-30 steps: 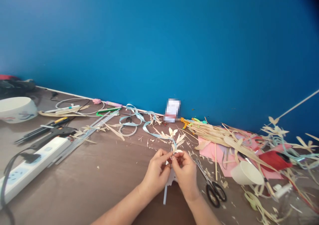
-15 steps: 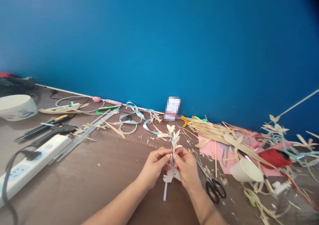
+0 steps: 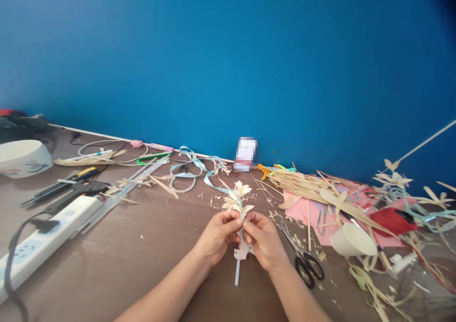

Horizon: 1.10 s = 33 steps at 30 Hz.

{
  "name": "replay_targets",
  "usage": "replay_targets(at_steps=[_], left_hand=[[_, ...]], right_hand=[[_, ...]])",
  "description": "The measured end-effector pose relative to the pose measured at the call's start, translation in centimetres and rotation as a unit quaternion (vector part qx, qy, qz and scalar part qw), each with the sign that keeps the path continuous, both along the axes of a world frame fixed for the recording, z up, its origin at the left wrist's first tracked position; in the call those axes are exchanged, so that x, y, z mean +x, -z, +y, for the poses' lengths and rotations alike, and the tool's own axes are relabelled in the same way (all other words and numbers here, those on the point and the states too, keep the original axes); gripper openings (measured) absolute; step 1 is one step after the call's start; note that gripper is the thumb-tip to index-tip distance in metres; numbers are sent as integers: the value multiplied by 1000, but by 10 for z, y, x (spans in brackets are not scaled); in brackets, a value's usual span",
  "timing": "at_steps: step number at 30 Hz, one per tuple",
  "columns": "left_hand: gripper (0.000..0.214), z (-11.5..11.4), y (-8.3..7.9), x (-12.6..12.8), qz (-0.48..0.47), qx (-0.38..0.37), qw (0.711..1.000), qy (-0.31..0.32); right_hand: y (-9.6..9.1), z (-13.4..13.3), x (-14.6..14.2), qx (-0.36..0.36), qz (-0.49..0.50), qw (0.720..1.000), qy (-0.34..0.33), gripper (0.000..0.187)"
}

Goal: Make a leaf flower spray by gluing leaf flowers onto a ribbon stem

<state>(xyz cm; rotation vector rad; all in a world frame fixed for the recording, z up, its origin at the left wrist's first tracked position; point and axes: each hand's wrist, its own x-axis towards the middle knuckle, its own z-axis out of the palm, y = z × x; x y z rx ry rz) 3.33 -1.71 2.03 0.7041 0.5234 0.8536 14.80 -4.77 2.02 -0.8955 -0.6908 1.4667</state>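
Between the fingertips of my left hand and my right hand is the stem of a small spray of pale dried-husk flowers. Both hands are closed in a pinch, thumbs close together just below the petals. The spray stands upright, with a light blue ribbon running to it from the left. Below my fingers a flat white notched piece shows, partly hidden by my hands. A translucent glue stick-like rod sticks out from under it.
Black-handled scissors lie right of my right hand. Farther right are dried husk strips, pink paper and a tipped white cup. A power strip, glue gun and white bowl stand left. A blue wall rises behind.
The flower spray has shifted slightly left and turned, so its petals now face differently and sit closer over my fingers. Both hands keep their pinch at nearly the same place.
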Motion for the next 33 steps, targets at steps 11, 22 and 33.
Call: replay_targets(at_steps=[11,22,33], left_hand=[[21,-2,-3,0,57,1,998,-38],[24,-2,1,0,41,-6,999,-21],[25,-2,1,2,63,20,997,-28]], right_hand=[[1,1,2,25,-151,986,59,17],[-4,-1,0,57,-103,993,-4,16],[-7,-2,-1,50,-122,991,19,18]])
